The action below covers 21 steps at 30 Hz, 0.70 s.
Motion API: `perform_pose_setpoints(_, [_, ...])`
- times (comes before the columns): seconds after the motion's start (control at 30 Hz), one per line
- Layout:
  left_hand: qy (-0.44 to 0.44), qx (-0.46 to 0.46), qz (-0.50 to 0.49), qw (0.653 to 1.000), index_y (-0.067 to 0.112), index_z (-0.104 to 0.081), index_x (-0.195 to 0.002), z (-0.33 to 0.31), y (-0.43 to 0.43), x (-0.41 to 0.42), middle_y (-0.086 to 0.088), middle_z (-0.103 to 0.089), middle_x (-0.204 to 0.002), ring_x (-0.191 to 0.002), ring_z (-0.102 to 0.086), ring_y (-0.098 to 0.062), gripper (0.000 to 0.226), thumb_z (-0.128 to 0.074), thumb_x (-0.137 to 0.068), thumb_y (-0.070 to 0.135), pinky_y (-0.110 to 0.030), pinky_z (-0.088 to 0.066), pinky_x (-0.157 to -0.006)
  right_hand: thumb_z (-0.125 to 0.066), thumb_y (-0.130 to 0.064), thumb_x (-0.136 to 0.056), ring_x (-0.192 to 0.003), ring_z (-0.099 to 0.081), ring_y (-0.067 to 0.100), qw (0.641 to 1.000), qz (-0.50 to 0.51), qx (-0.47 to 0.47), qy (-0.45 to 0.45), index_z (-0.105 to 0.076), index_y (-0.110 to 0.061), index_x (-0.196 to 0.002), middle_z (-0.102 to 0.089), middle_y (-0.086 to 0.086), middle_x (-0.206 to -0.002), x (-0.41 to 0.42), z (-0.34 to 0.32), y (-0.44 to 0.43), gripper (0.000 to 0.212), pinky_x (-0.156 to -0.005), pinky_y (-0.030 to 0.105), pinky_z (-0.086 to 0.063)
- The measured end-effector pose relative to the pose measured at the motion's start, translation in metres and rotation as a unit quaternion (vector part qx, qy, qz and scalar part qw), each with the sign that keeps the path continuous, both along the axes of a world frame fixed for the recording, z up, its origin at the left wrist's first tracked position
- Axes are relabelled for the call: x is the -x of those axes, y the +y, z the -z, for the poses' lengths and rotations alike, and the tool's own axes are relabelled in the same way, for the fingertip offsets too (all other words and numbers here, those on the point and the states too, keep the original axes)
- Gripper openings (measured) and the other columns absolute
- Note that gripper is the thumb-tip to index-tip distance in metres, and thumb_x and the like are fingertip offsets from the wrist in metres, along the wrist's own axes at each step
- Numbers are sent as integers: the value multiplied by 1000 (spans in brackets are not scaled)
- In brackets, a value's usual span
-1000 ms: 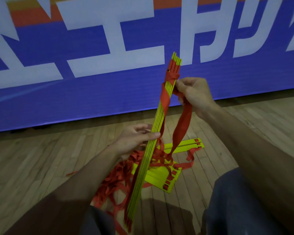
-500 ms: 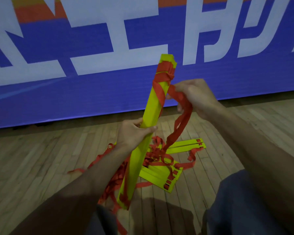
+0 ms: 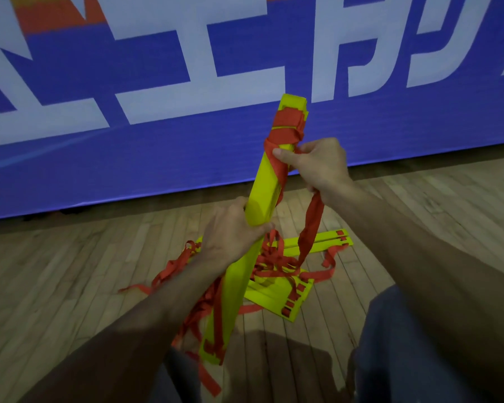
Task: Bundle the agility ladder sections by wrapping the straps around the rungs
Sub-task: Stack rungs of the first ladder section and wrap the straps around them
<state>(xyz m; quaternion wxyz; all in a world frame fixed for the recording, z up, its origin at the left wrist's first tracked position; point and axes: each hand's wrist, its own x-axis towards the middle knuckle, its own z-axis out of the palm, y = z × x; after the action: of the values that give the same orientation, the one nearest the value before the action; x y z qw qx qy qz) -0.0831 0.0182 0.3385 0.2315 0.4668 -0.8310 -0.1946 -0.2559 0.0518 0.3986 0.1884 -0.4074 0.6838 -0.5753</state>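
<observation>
A stack of yellow ladder rungs (image 3: pixel 266 184) stands tilted in front of me, its flat face toward me. My left hand (image 3: pixel 230 231) grips the stack at its middle. Red strap (image 3: pixel 287 128) is wound around the stack near its top in a few turns. My right hand (image 3: pixel 317 165) presses the red strap against the stack's right side just below those turns. From that hand a strap tail (image 3: pixel 312 228) hangs down to the floor. More yellow rungs (image 3: pixel 277 292) lie on the floor behind, tangled in loose red strap (image 3: pixel 274 257).
A blue banner with big white letters (image 3: pixel 245 68) stands along the floor close ahead. The floor is wood planks (image 3: pixel 56 286). My knees in dark trousers (image 3: pixel 405 344) frame the bottom of the view on both sides.
The rung stack has turned from edge-on to flat face toward me. My right hand has carried the strap around the stack and down, adding a turn below the top.
</observation>
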Motion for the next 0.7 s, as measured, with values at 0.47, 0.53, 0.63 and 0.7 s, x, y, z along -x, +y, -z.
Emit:
perform_pose_setpoints(0.47, [301,-583,345,672,4,-47,-134,-12,8,1,-23,-54,-132,-124,-49,-42,56,-60,-90,36,-52,-44,-98,-63,-20,-92,-27,-22,14,947,-161,196,-196,-44,-17,-47,-33,0,-33,23,-24,16,48,-39,30,-10])
perform_pose_setpoints(0.53, [269,-585,379,664,2,-33,-138,-10,12,5,-23,-57,-130,-119,-56,-43,64,-63,-90,33,-52,-50,-91,-63,-24,-92,-28,-23,15,950,-159,185,-194,-40,-15,-49,-33,1,-34,25,-21,14,49,-38,30,-12])
perform_pose_setpoints(0.63, [269,-578,341,691,7,-36,-136,-9,15,9,-20,-60,-120,-105,-64,-36,82,-80,-74,37,-49,-53,-87,-60,-27,-94,-29,-25,16,954,-154,173,-191,-38,-13,-52,-34,1,-34,28,-17,15,49,-38,30,-16])
perform_pose_setpoints(0.7, [291,-568,305,707,7,-43,-127,-9,16,9,-16,-66,-109,-95,-68,-29,85,-88,-63,39,-46,-56,-83,-59,-31,-94,-30,-28,15,957,-142,172,-185,-41,-12,-54,-40,6,-39,29,-16,13,47,-38,28,-19])
